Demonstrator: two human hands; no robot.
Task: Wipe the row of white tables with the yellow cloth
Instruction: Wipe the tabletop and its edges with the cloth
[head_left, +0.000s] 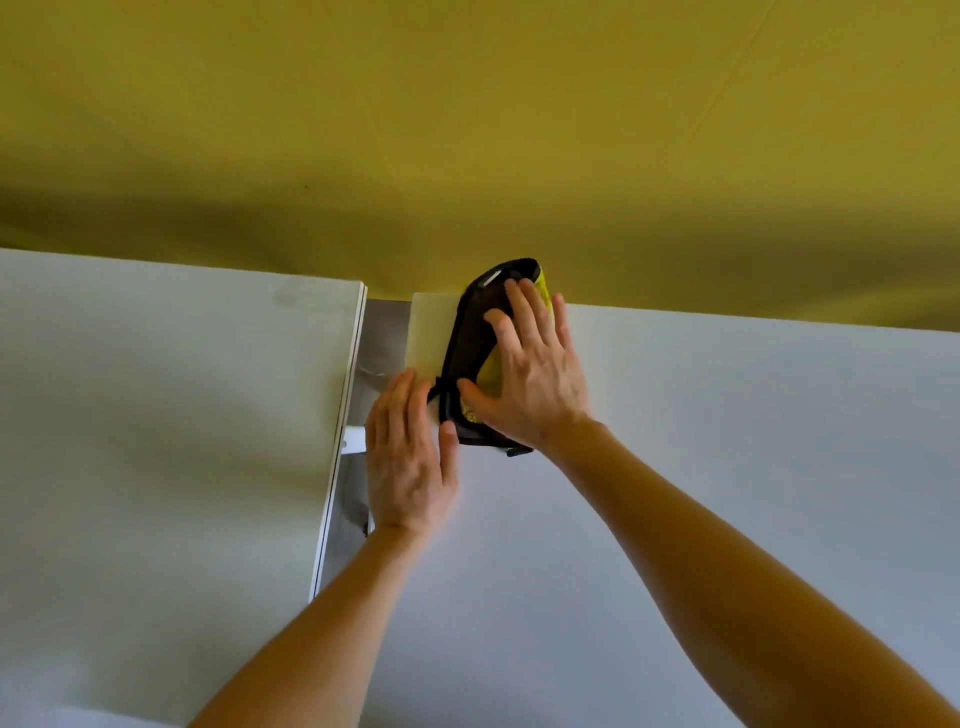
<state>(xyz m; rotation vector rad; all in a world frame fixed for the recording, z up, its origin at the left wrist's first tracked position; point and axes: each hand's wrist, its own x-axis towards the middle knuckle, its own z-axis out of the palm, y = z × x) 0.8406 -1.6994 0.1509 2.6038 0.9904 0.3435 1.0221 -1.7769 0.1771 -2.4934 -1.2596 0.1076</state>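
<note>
The fingers (524, 312) of the right hand (535, 379) are spread wide and straight, pressing down flat rather than curling around anything. Under them lies a black item (470, 332), soft and pouch-like with a curved edge; what exactly it is cannot be told. The yellow cloth (491, 371) sits with this black item, showing as a bright patch between thumb and forefinger and again as a strip past the fingertips at the far end.

Just to the left, the left hand (410, 452) lies palm down with its fingers straight and close together, holding nothing. Its fingertips touch the near left end of the black item, where a short dark strap sticks out.

Both hands and the cloth are on the right table (727, 467), a plain white top, close to its far left corner. The far end of the black item overhangs the table's back edge.

Beside it is the left table (156, 415), also white, separated by a narrow gap (384, 332) through which grey floor and a white bar (356, 441) of the frame show. Behind both tables rises a yellow wall (467, 130). Two bare forearms reach in from the bottom edge.
</note>
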